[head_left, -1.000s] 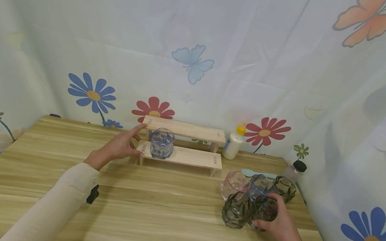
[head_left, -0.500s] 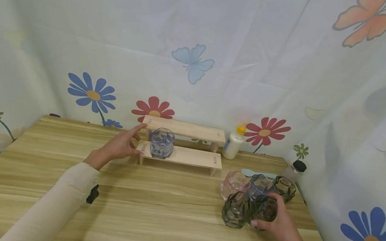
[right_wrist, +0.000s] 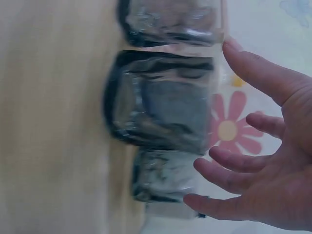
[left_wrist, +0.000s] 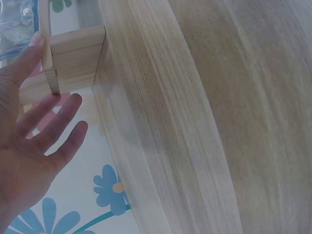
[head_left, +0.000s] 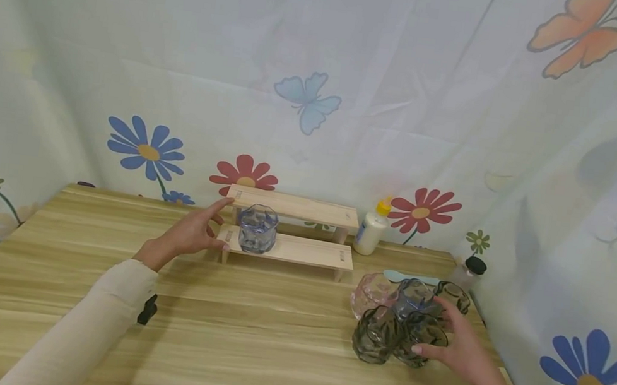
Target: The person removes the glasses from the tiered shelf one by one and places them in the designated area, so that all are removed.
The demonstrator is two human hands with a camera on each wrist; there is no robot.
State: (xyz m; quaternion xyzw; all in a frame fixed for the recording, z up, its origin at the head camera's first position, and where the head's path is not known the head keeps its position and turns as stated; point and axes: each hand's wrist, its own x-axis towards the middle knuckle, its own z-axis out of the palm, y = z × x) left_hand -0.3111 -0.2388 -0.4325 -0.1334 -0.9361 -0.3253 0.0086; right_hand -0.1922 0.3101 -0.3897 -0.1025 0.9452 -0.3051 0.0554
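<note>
A two-tier wooden shelf (head_left: pixel 307 251) stands at the back, with a bluish faceted glass (head_left: pixel 257 232) upright at the left of its lower tier. My left hand (head_left: pixel 189 233) touches the shelf's left end, thumb at the lower board and index finger near the upper. In the left wrist view its other fingers are loosely extended. At the right, my right hand (head_left: pixel 464 350) has fingers spread beside a dark smoky glass (head_left: pixel 418 333), thumb close to its rim. Another dark glass (head_left: pixel 375 337), a pink glass (head_left: pixel 367 298), a bluish glass (head_left: pixel 412 295) and a third dark glass (head_left: pixel 457 293) cluster there.
Behind the glasses lie a light blue spoon (head_left: pixel 410 278) and a black-capped jar (head_left: pixel 469 272). A white bottle with a yellow cap (head_left: pixel 371 231) stands right of the shelf. Flowered curtains (head_left: pixel 314 41) border the wooden table (head_left: pixel 245 350). A small black object (head_left: pixel 147 309) shows beside the left sleeve.
My right hand has opened wider and drawn slightly right, off the front right dark glass, which stays in place. The left hand keeps its place at the shelf.
</note>
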